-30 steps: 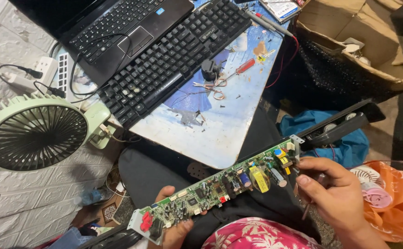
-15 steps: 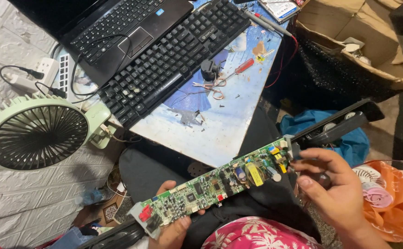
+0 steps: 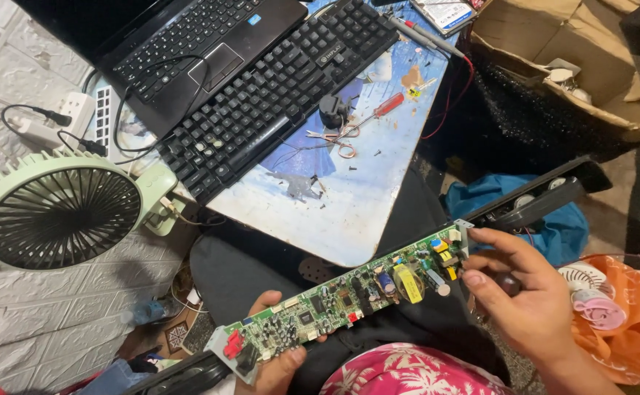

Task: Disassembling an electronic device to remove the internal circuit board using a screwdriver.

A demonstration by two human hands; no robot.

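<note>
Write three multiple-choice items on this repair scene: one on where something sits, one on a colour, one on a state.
1. Where is the fan?
A. on the keyboard
B. left of the low table, on the floor covering
C. in the cardboard box

2. What colour is the screwdriver handle on the low table?
A. red
B. yellow
C. white

3. How is the long circuit board held?
A. flat on the table
B. by one hand only
C. by both hands, one near each end

Answers:
1 B, it stands beside the table's left edge.
2 A, the handle shows red.
3 C, the left hand grips the lower end and the right hand the upper end.
</note>
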